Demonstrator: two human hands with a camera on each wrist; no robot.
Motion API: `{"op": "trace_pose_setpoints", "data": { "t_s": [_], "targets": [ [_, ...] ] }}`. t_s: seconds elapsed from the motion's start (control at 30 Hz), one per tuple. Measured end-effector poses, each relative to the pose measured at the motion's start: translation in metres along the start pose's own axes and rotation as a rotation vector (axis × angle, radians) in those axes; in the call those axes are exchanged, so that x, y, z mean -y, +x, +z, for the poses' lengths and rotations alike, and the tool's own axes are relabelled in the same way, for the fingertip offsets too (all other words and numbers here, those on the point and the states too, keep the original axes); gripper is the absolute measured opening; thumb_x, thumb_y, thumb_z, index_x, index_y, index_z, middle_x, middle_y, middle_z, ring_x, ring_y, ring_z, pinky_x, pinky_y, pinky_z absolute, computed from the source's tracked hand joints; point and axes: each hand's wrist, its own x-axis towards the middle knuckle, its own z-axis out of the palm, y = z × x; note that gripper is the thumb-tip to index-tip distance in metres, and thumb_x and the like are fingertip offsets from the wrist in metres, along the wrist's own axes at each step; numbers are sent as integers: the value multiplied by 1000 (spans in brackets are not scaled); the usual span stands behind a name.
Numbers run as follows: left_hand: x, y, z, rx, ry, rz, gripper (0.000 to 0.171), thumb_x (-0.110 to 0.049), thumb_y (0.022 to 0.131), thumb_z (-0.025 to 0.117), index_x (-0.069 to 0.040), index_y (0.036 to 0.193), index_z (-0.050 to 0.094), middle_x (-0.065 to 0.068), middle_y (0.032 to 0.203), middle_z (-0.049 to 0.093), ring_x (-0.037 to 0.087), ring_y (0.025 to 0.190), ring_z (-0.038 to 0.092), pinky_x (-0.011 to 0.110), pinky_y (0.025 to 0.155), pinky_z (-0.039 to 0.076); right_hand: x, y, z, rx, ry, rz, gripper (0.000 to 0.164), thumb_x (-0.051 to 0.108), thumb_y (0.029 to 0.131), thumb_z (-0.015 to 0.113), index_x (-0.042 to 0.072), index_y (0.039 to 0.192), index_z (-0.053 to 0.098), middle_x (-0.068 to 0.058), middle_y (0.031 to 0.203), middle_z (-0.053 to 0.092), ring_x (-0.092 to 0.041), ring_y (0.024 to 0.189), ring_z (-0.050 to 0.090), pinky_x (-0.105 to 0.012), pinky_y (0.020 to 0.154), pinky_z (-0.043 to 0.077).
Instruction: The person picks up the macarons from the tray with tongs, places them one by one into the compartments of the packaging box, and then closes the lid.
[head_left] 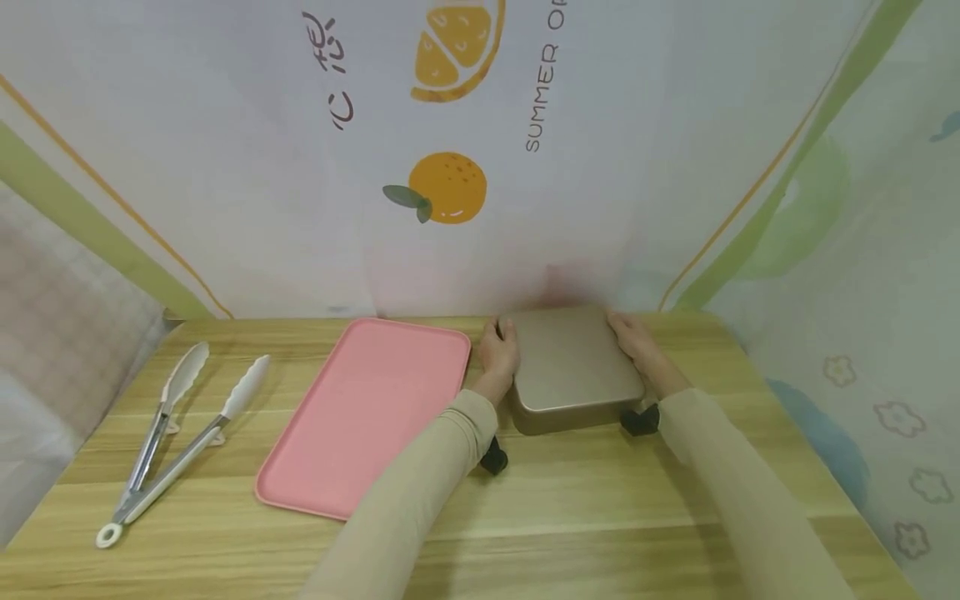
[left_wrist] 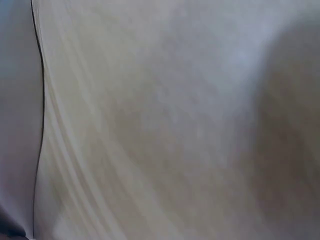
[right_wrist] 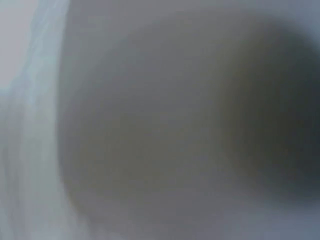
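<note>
A bronze-coloured, rectangular baking pan (head_left: pixel 573 358) is held between both hands at the right of the table, its smooth flat face turned up. My left hand (head_left: pixel 500 354) grips its left side, with the thumb near the top edge. On the opposite side, my right hand (head_left: pixel 636 342) grips the right edge, fingers near the far corner. The undersides of both hands are hidden. In the left wrist view a blurred pale brown surface fills most of the picture; the right wrist view is blurred grey.
Left of the pan lies a pink rectangular tray (head_left: pixel 367 417), partly covered by the left sleeve (head_left: pixel 420 492). Farther left, a pair of tongs (head_left: pixel 153 458) with white tips lies spread on the wooden table (head_left: pixel 570 533). A white printed cloth (head_left: pixel 300 233) hangs behind the table's back edge.
</note>
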Motion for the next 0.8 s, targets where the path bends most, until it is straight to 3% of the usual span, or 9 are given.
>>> {"op": "trace_pose_setpoints", "data": {
  "t_s": [0.2, 0.33, 0.43, 0.6, 0.67, 0.8],
  "targets": [
    [-5, -1, -11, 97, 53, -11, 55, -39, 101, 35, -8, 147, 30, 12, 149, 35, 29, 136, 33, 40, 112, 25, -1, -8, -13, 108, 35, -9, 64, 41, 103, 15, -3, 148, 11, -28, 152, 11, -45, 139, 14, -53, 112, 18],
    [-16, -1, -23, 191, 7, -2, 63, -44, 101, 31, -9, 151, 16, 10, 155, 20, 27, 142, 19, 39, 115, 16, 4, -17, -26, 141, 83, -57, 68, 42, 103, 15, -10, 146, 6, -34, 150, 10, -48, 138, 14, -51, 112, 17],
    [-24, -1, -33, 280, -42, 1, 65, -46, 101, 29, -11, 152, 9, 9, 157, 12, 29, 143, 14, 43, 114, 17, 7, -26, -35, 154, 90, -98, 71, 43, 102, 18, -12, 145, 3, -36, 149, 7, -50, 137, 12, -53, 112, 16],
    [-39, -7, -54, 412, 1, 38, 67, -52, 100, 26, -16, 152, 5, 4, 158, 6, 26, 144, 7, 43, 115, 9, 19, -43, -39, 120, -22, -166, 74, 48, 101, 22, -8, 147, 8, -33, 150, 9, -49, 137, 14, -56, 109, 19],
    [-44, -10, -64, 456, 35, 83, 68, -53, 99, 26, -15, 152, 5, 3, 158, 5, 23, 145, 6, 40, 116, 7, 28, -53, -38, 95, -89, -220, 72, 47, 101, 24, -8, 146, 13, -31, 151, 14, -47, 138, 16, -56, 109, 21],
    [-49, -20, -88, 546, 120, 171, 68, -55, 98, 26, -18, 152, 6, 1, 158, 8, 24, 144, 10, 44, 115, 11, 46, -78, -28, 53, -243, -382, 59, 36, 103, 29, -7, 144, 27, -27, 149, 24, -46, 136, 23, -57, 108, 23]
  ]
}}
